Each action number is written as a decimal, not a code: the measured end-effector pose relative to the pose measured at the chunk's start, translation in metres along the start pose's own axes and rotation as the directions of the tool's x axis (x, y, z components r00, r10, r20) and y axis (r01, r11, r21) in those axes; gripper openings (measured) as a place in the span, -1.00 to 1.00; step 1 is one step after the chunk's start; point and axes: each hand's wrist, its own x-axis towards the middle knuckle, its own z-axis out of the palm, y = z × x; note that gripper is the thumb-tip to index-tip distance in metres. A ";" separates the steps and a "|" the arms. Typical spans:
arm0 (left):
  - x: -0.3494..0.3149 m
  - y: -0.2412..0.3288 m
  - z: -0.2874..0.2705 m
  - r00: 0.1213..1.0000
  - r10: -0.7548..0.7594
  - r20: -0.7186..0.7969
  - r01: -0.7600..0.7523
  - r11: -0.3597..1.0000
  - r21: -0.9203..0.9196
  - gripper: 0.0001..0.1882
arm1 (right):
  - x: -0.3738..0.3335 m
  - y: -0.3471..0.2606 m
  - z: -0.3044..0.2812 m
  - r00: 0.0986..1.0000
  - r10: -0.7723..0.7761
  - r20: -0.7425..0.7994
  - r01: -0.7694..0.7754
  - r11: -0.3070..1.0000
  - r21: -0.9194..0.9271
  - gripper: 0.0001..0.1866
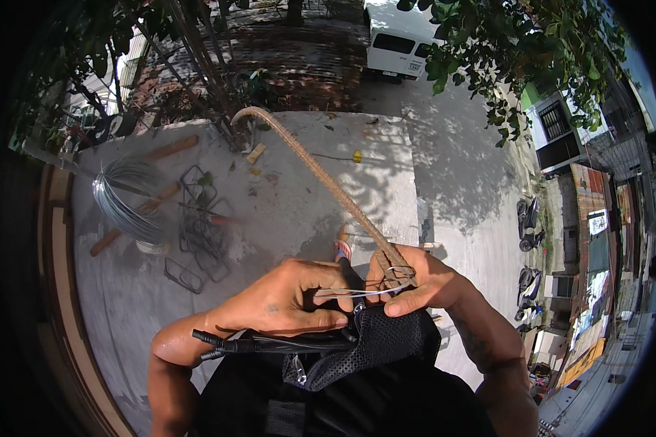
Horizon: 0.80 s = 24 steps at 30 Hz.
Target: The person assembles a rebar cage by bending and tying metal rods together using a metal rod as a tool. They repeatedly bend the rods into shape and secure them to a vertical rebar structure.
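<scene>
A rusty ribbed steel bar (310, 162) bends in a hook at its far end and slants down to my right hand (437, 277). The fingers of that hand are closed around the bar's near end, thumb in front. Thin tie wire (364, 293) loops about the bar there, and its loose ends run left to my left hand (288, 295). My left fingers are pinched on these wire ends, in front of my chest. Below both hands sits a black mesh pouch (393, 335) with a zip, and black cables (270, 344) lie left of it.
A coil of grey wire (120, 200) lies on the concrete at left, beside several bent steel stirrups (197, 226) and wooden pieces (171, 148). My sandalled foot (342, 250) shows below. A white van (399, 44) stands far off; motorbikes (528, 218) are parked at right.
</scene>
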 end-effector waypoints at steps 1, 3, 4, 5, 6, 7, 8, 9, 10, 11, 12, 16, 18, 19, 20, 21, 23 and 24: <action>0.004 0.003 -0.002 0.994 -0.097 0.049 0.098 0.995 -0.011 -0.87 | -0.001 -0.007 -0.007 1.000 0.023 0.011 -0.023 1.000 -0.015 -0.41; 0.015 0.012 -0.001 0.979 -0.175 0.101 0.192 0.962 -0.192 -0.87 | -0.005 -0.021 -0.019 0.997 0.074 -0.002 -0.074 0.996 -0.043 -0.42; 0.020 0.018 -0.003 0.972 -0.217 0.085 0.231 0.945 -0.233 -0.86 | -0.010 -0.028 -0.025 0.997 0.076 -0.001 -0.076 0.996 -0.038 -0.44; 0.025 0.026 -0.008 0.964 -0.257 0.072 0.267 0.925 -0.272 -0.86 | -0.016 -0.035 -0.034 0.993 0.120 -0.014 -0.121 0.991 -0.057 -0.47; 0.029 0.035 -0.012 0.951 -0.304 0.056 0.306 0.900 -0.310 -0.85 | -0.019 -0.042 -0.042 0.997 0.083 0.005 -0.083 0.994 -0.069 -0.49; 0.029 0.047 -0.015 0.962 -0.243 -0.125 0.189 0.922 -0.338 -0.87 | -0.015 -0.045 -0.052 0.993 0.087 0.081 -0.075 0.987 -0.139 -0.57; 0.027 0.060 -0.018 0.933 -0.187 -0.309 0.075 0.937 -0.341 -0.88 | -0.016 -0.048 -0.058 0.993 0.081 0.088 -0.070 0.989 -0.127 -0.59; 0.024 0.075 -0.025 0.947 -0.054 -0.317 -0.007 0.982 -0.188 -0.89 | -0.015 -0.052 -0.066 0.994 0.062 0.091 -0.050 0.991 -0.126 -0.61; 0.022 0.089 -0.027 0.945 0.116 -0.305 -0.134 0.990 -0.038 -0.89 | -0.015 -0.057 -0.074 0.995 0.046 0.091 -0.034 0.991 -0.130 -0.62; 0.022 0.101 -0.023 0.966 0.015 -0.259 -0.015 1.000 0.001 -0.85 | -0.011 -0.059 -0.081 0.990 0.012 0.140 0.002 0.995 -0.099 -0.63; 0.031 0.102 -0.016 0.988 0.013 -0.154 -0.004 0.998 0.057 -0.81 | -0.009 -0.062 -0.087 0.993 0.003 0.122 0.009 0.995 -0.099 -0.63; 0.052 0.132 0.016 0.985 -0.132 -0.106 0.169 0.693 0.701 -0.72 | -0.001 -0.072 -0.106 0.985 -0.013 0.172 0.031 0.994 -0.101 -0.65; 0.066 0.142 0.030 0.976 -0.180 -0.122 0.208 0.609 0.765 -0.79 | 0.001 -0.076 -0.116 0.971 0.006 0.239 0.029 0.989 -0.142 -0.65; 0.072 0.142 0.033 0.973 -0.192 -0.127 0.221 0.616 0.756 -0.80 | 0.005 -0.076 -0.120 0.967 0.031 0.254 0.012 0.986 -0.167 -0.65; 0.079 0.142 0.036 0.970 -0.207 -0.131 0.235 0.631 0.739 -0.81 | 0.008 -0.075 -0.123 0.959 0.034 0.282 0.014 0.985 -0.169 -0.64; 0.086 0.140 0.036 0.966 -0.219 -0.135 0.248 0.654 0.715 -0.82 | 0.011 -0.074 -0.126 0.951 0.052 0.305 0.003 0.984 -0.176 -0.64; 0.098 0.135 0.035 0.958 -0.249 -0.141 0.279 0.698 0.660 -0.83 | 0.017 -0.071 -0.130 0.931 0.036 0.364 0.004 0.994 -0.109 -0.64; 0.103 0.133 0.035 0.956 -0.259 -0.140 0.287 0.714 0.639 -0.84 | 0.020 -0.070 -0.132 0.923 0.029 0.384 0.001 0.997 -0.079 -0.64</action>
